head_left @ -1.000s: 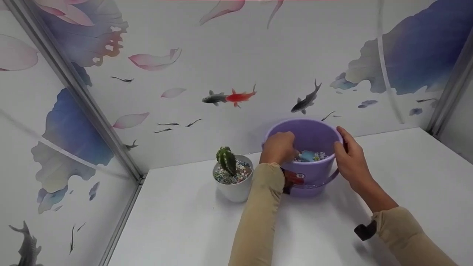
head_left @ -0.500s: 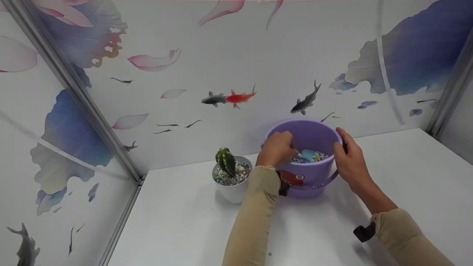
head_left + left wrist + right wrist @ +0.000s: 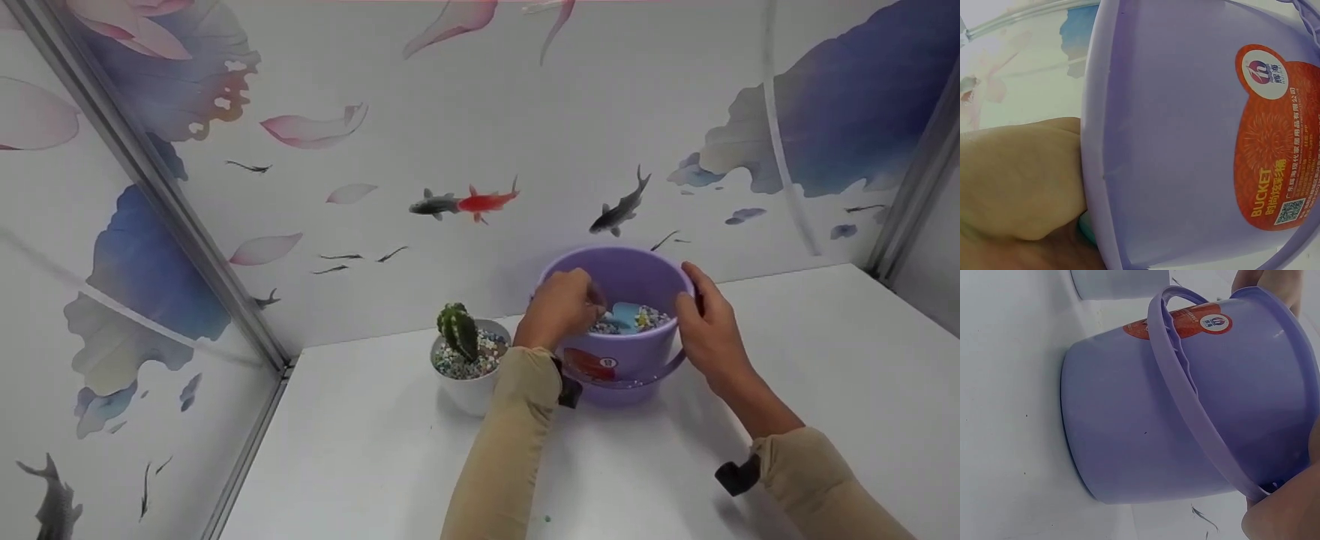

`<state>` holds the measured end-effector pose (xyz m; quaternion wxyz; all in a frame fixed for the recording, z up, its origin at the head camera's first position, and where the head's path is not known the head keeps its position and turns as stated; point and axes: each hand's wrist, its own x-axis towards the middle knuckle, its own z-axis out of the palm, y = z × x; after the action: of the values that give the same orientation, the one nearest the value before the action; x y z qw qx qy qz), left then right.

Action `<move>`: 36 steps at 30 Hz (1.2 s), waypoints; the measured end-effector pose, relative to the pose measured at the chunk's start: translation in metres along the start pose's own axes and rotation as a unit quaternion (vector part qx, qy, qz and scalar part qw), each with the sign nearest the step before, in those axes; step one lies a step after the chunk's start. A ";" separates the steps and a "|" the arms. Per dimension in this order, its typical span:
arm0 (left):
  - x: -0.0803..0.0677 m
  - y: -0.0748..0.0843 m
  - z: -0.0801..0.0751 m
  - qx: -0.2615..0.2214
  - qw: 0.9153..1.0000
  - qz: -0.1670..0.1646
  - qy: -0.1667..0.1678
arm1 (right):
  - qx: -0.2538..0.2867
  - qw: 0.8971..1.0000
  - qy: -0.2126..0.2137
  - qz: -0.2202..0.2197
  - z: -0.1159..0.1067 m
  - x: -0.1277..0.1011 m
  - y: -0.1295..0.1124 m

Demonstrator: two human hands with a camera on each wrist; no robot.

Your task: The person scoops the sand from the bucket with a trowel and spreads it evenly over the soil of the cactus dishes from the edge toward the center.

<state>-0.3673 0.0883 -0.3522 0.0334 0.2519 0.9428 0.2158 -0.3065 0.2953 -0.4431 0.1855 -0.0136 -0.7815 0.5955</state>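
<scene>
A purple bucket (image 3: 637, 356) with a red label stands upright on the white table. Inside it lies multicoloured gravel (image 3: 654, 319), with the light-blue blade of a small shovel (image 3: 624, 313) in it. My left hand (image 3: 556, 306) reaches over the near left rim with curled fingers and grips the shovel's handle, which is mostly hidden. A bit of teal (image 3: 1087, 228) shows beneath that hand in the left wrist view. At the bucket's right side, my right hand (image 3: 711, 326) holds the rim (image 3: 1280, 304), thumb and fingers on either side of the wall.
Left of the bucket, close to my left forearm, stands a white pot (image 3: 466, 394) of gravel with a cactus (image 3: 457, 331). The bucket's handle (image 3: 1185, 399) hangs down in front. A tiny green bead (image 3: 547, 518) lies near the front. A patterned wall rises behind the table.
My left hand and forearm have shifted slightly left and toward me. More of the shovel's blade shows, and the bead is visible beside the sleeve. My right hand keeps its hold on the rim.
</scene>
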 end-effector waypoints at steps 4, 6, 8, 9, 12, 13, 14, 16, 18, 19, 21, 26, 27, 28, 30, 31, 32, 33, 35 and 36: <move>-0.002 -0.001 0.000 -0.014 1.000 0.001 0.011 | -0.001 1.000 -0.001 0.000 0.000 0.000 0.001; -0.003 -0.002 0.000 -0.025 1.000 -0.001 0.015 | -0.002 1.000 -0.002 -0.002 0.000 0.001 0.002; -0.004 -0.003 0.000 -0.038 0.999 -0.003 0.018 | -0.004 1.000 -0.002 -0.004 -0.001 0.001 0.002; -0.004 -0.003 0.000 -0.039 0.999 -0.002 0.020 | -0.004 1.000 -0.002 -0.007 -0.001 0.001 0.003; -0.004 -0.005 0.001 -0.047 0.999 0.002 0.022 | -0.006 1.000 -0.002 -0.013 -0.002 0.001 0.004; -0.004 -0.006 0.001 -0.050 0.998 0.002 0.023 | -0.008 1.000 -0.002 -0.014 -0.002 0.000 0.005; -0.004 -0.006 0.001 -0.053 0.998 0.003 0.024 | -0.008 1.000 -0.002 -0.014 -0.003 0.001 0.005; -0.004 -0.007 0.001 -0.057 0.998 0.004 0.025 | -0.009 1.000 -0.001 -0.014 -0.003 0.001 0.006; -0.004 -0.007 0.001 -0.062 0.998 0.002 0.027 | -0.011 1.000 -0.001 -0.012 -0.003 0.001 0.007; -0.004 -0.007 0.001 -0.066 0.997 -0.001 0.028 | -0.010 1.000 -0.001 -0.012 -0.003 0.002 0.007; -0.005 -0.007 0.000 -0.069 0.997 -0.002 0.030 | -0.008 1.000 0.000 -0.012 -0.003 0.002 0.007; -0.008 -0.007 -0.004 -0.080 0.996 0.001 0.038 | -0.009 1.000 0.001 -0.012 -0.003 0.002 0.005; -0.008 -0.007 -0.005 -0.081 0.996 0.001 0.041 | -0.009 1.000 0.001 -0.013 -0.002 0.002 0.005; -0.008 -0.007 -0.005 -0.084 0.996 -0.001 0.043 | -0.008 1.000 0.001 -0.014 -0.002 0.002 0.005; -0.009 -0.008 -0.006 -0.089 0.995 -0.006 0.046 | -0.010 1.000 0.003 -0.015 -0.001 0.002 0.005; -0.009 -0.008 -0.006 -0.091 0.995 -0.008 0.047 | -0.010 1.000 0.003 -0.015 -0.001 0.002 0.005; -0.009 -0.008 -0.007 -0.094 0.994 -0.010 0.048 | -0.010 1.000 0.003 -0.015 0.000 0.002 0.005; -0.009 -0.008 -0.007 -0.095 0.994 -0.012 0.048 | -0.010 1.000 0.004 -0.015 0.000 0.002 0.005; -0.010 -0.008 -0.007 -0.096 0.994 -0.015 0.049 | -0.011 1.000 0.005 -0.014 0.001 0.002 0.005; -0.010 -0.008 -0.008 -0.096 0.994 -0.016 0.050 | -0.012 1.000 0.005 -0.014 0.001 0.002 0.004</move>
<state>-0.3637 0.0736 -0.3491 0.0138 0.2212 0.9221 0.3172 -0.3090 0.2963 -0.4469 0.1970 -0.0080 -0.7879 0.5834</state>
